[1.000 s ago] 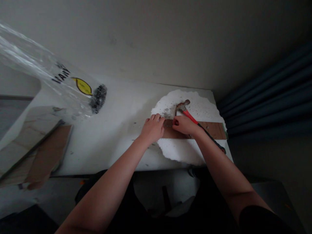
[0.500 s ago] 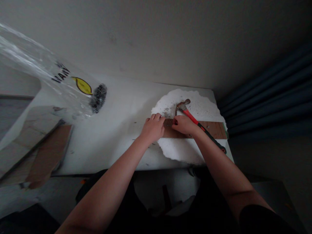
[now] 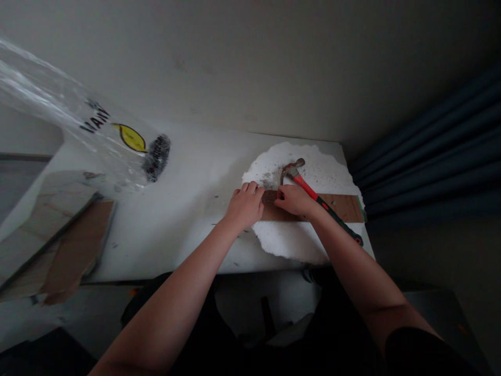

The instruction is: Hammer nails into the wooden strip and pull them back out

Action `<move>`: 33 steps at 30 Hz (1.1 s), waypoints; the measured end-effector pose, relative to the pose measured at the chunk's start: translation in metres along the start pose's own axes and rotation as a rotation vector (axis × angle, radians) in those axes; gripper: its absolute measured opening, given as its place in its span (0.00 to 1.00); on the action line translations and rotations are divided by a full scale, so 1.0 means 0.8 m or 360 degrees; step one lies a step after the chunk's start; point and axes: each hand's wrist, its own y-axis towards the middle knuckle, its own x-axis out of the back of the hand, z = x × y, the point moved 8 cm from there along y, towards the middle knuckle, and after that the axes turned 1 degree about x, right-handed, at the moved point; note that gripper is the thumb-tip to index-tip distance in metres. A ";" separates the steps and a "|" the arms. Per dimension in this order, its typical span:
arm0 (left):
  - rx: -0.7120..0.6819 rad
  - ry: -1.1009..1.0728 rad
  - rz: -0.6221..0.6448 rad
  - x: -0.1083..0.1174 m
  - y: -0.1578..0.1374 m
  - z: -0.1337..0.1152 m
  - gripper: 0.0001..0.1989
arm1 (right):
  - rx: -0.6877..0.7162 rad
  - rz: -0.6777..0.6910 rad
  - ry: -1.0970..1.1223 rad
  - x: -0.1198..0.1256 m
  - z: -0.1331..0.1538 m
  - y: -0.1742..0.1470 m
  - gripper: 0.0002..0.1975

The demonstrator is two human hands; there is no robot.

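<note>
Makeshift indoor workshop: claw hammer (image 3: 306, 187), white table (image 3: 183, 188), blue curtain (image 3: 430, 151)

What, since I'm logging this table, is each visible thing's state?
Brown board: lying flat
Left hand: at the board's left end, fingers bent
Right hand: fingers curled
Dark piece: between the hands, too dim to identify
White piece: ragged-edged, speckled
Hammer: lying aslant, unheld
Table: dotted with debris
Plastic bag: wrinkled
Curtain: in folds

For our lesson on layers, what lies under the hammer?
Under the hammer lie the board and the ragged white piece; whatever it directly covers cannot be seen.
</note>
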 end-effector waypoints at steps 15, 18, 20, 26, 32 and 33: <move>0.0011 -0.0006 0.0027 0.000 0.000 0.000 0.16 | 0.0112 -0.0039 0.0065 0.002 -0.001 -0.004 0.04; 0.0008 0.0007 0.0025 0.000 -0.001 0.000 0.16 | 0.0113 -0.0041 0.0071 0.003 -0.001 -0.003 0.04; -0.0003 0.0010 0.0017 0.000 -0.002 0.000 0.16 | 0.0105 -0.0049 0.0087 0.005 -0.002 -0.004 0.04; 0.0010 0.0006 0.0035 0.000 -0.001 0.001 0.16 | 0.0205 -0.0072 0.0201 0.006 0.002 -0.010 0.03; 0.0002 0.0010 0.0026 0.002 -0.002 -0.001 0.17 | 0.0190 -0.0134 0.0149 0.008 0.004 -0.007 0.01; -0.0003 0.0009 0.0030 0.002 -0.003 -0.001 0.19 | 0.0182 -0.0153 0.0174 0.010 0.003 -0.008 0.01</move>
